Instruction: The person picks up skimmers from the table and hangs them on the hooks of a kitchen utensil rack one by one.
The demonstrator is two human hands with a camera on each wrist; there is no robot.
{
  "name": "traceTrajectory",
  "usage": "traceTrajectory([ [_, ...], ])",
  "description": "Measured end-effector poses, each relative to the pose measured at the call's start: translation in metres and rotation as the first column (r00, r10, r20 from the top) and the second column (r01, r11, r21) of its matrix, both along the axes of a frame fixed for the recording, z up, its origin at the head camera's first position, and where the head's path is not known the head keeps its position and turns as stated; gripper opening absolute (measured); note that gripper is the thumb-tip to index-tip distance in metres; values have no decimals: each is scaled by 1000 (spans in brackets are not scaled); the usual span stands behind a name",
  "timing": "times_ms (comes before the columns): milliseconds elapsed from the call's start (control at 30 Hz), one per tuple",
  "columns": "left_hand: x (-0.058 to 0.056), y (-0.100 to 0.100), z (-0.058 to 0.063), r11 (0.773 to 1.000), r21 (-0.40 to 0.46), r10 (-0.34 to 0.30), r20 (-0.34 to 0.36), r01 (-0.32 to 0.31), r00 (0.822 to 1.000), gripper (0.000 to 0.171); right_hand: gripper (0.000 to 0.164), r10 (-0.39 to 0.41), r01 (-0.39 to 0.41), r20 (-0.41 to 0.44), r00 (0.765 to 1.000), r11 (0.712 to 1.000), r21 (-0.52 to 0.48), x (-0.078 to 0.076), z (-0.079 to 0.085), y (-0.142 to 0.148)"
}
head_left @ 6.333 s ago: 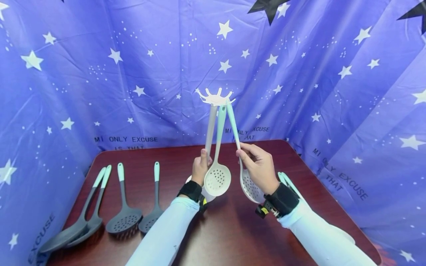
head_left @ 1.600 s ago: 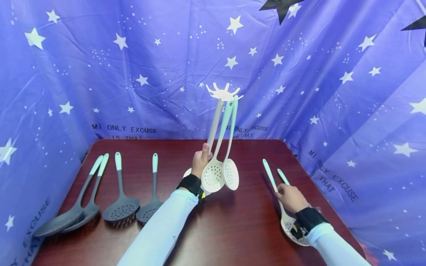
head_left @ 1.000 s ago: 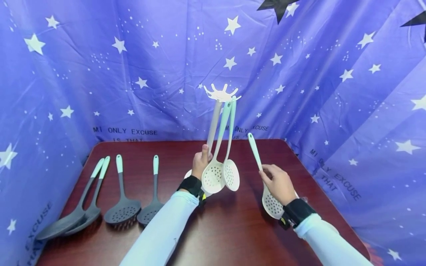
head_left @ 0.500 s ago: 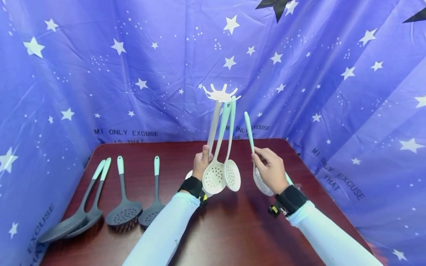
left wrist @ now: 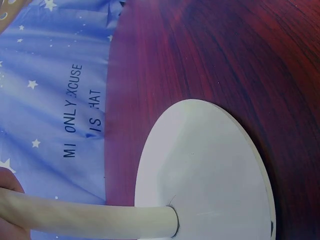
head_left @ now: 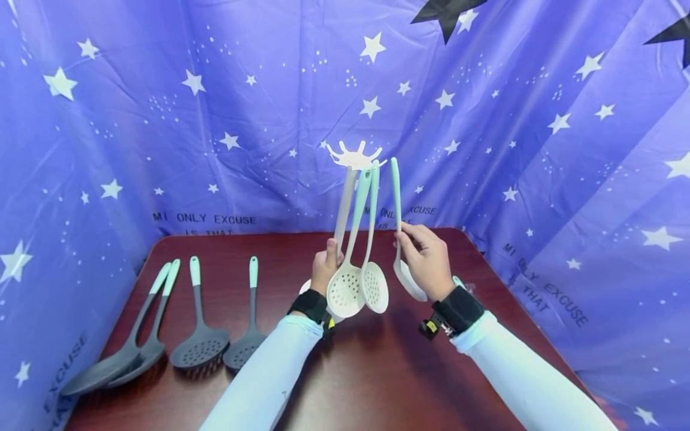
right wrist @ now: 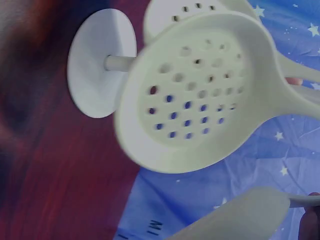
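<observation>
My left hand (head_left: 324,269) grips the pole (head_left: 343,209) of a white utensil stand, whose ring of curved hooks (head_left: 356,158) is at the top. Its round base (left wrist: 200,160) fills much of the left wrist view. Two white skimmers with mint handles hang from the hooks, one skimmer (head_left: 346,292) in front and the other skimmer (head_left: 375,287) just right of it. My right hand (head_left: 428,260) pinches a third white skimmer (head_left: 408,282) by its neck, handle up, its tip beside the hooks and apart from them. In the right wrist view that skimmer (right wrist: 240,215) shows edge-on.
On the left of the dark red table (head_left: 372,383) lie dark grey utensils with mint handles: two skimmers, one skimmer (head_left: 200,348) whole and one skimmer (head_left: 245,350) partly behind my left sleeve, plus two overlapping utensils (head_left: 110,368). Another mint handle (head_left: 457,281) shows behind my right wrist.
Earlier my right hand was at the second skimmer by the hooks. It then took the third skimmer from the table's right side and has raised it leftward to the stand. The left hand keeps its grip.
</observation>
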State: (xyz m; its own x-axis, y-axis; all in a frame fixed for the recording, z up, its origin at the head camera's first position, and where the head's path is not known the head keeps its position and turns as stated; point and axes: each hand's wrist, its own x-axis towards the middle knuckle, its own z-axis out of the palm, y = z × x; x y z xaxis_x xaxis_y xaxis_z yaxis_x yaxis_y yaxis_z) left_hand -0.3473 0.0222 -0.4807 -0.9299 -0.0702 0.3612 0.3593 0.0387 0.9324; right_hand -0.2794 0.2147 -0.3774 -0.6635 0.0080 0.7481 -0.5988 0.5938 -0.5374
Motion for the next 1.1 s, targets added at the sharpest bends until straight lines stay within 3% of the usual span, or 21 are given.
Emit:
traceTrajectory([
  [233, -3, 2, -1, 1000, 7, -6, 3, 6, 1000, 122, 22, 15, -16, 36, 999, 1000, 20, 18, 32, -18],
  [467, -2, 3, -1, 999, 14, -30, -4, 30, 1000, 122, 23, 22, -24, 47, 999, 999, 40, -3, 20, 0],
  [800, -1, 0, -2, 999, 17, -28, -3, 28, 1000, 120, 24, 22, -26, 52, 998, 996, 83, -5, 24, -3],
  [1100, 1, 0, -3, 999, 30, -21, -19, 21, 1000, 106, 25, 39, -49, 85, 996, 992, 118, -4, 28, -3],
])
